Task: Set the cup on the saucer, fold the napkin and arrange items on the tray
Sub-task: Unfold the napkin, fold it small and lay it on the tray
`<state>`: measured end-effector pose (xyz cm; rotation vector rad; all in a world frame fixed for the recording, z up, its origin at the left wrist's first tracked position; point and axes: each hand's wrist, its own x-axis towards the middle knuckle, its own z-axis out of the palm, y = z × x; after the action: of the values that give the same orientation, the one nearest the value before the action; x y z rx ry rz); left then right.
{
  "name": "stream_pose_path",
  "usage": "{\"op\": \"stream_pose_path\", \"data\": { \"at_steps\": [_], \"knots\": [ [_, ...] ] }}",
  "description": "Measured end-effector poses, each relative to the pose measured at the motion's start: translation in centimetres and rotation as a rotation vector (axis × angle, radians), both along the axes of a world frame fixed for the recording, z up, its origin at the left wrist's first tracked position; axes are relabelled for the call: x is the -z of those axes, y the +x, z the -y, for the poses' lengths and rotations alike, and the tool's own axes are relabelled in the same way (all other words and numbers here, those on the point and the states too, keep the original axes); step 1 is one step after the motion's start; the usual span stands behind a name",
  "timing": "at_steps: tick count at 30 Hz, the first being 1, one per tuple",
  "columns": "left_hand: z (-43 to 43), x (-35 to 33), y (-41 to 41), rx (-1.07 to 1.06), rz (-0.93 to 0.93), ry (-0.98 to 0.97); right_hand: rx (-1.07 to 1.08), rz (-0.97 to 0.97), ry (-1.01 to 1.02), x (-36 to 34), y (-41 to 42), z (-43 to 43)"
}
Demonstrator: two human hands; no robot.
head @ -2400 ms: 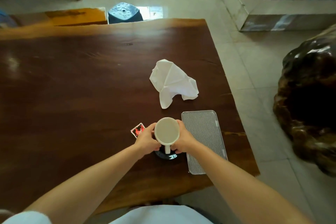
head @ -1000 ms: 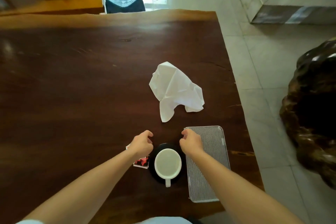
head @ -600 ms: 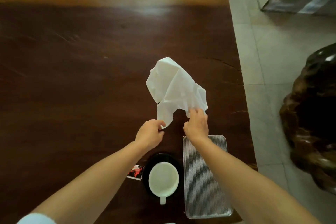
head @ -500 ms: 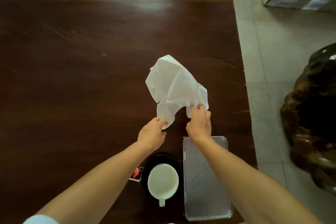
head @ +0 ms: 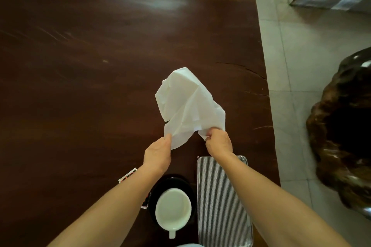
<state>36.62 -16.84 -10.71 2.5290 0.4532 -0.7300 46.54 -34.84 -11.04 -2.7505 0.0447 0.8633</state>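
Observation:
A crumpled white napkin (head: 186, 106) lies on the dark wooden table (head: 80, 86). My left hand (head: 158, 154) pinches its near left corner and my right hand (head: 218, 142) grips its near right corner. The white cup (head: 173, 210) stands on the black saucer (head: 172, 181) close to me, handle pointing toward me. The ribbed silver tray (head: 220, 202) lies just right of the saucer, partly under my right forearm.
A small red and white packet (head: 127, 176) lies left of the saucer, partly under my left arm. The table's right edge runs beside the tray, with tiled floor beyond. A large dark carved wood piece (head: 341, 136) stands at right.
Both hands left the cup on the saucer, reached forward and took hold of the napkin's near corners. The napkin's near edge is now lifted slightly.

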Motion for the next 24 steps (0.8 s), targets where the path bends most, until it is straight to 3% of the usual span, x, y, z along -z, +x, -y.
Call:
{"op": "stream_pose_path", "data": {
  "at_steps": [6,18,24],
  "knots": [
    [-3.9,-2.5,-1.1,-0.177,0.11,-0.02,-0.137,-0.017,0.099,-2.6,-1.0,0.6],
    [-9.7,-14.2,-2.9,-0.474,0.573,-0.028,0.147,0.353,0.32,-12.9,-2.0,5.9],
    [-9.3,-20.2,-3.4,-0.462,0.743,-0.116,0.117,0.555,0.337,-18.6,-2.4,7.8]
  ]
}}
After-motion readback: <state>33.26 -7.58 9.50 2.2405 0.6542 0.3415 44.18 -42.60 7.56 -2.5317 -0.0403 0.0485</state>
